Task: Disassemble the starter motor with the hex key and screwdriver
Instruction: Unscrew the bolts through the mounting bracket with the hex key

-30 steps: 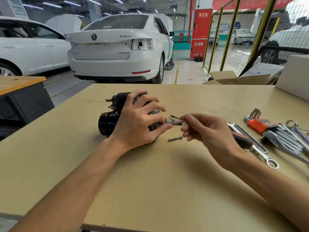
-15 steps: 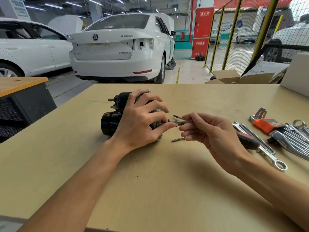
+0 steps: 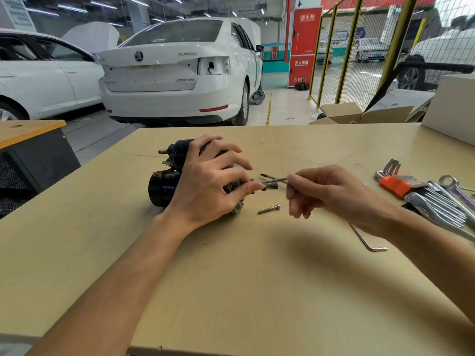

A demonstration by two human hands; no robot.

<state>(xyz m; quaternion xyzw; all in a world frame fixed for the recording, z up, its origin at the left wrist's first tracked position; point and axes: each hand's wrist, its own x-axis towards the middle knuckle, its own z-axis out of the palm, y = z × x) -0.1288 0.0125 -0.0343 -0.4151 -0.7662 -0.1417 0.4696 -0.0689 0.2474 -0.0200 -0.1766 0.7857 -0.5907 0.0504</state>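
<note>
My left hand (image 3: 205, 183) is curled over the motor (image 3: 167, 181), which lies on its side on the worktop (image 3: 231, 278), a bit left of the middle. My fingers wrap the top of it and my thumb presses near its right end. My right hand (image 3: 334, 196) pinches a long thin bolt (image 3: 275, 180) between thumb and first finger. The bolt points left, into the end of the motor. The other fingers of that hand are loosely curled under and hold nothing.

What could go wrong? I think the bolt could slip out of my pinch, because it is thin and smooth and I hold only its tip. Then it could roll off across the worktop. If I pull it crooked, it could catch inside the motor. The motor is round, so it could roll if my left hand lets up.

A short bolt (image 3: 269, 209) lies loose just near of my hands, and my right hand could knock it away. A bent hex key (image 3: 370, 242) lies under my right wrist. The orange key set (image 3: 398, 185) and the wrenches (image 3: 442, 206) sit at the far right.

Both arms reach in from the near edge, the wrists held low over the worktop.
</note>
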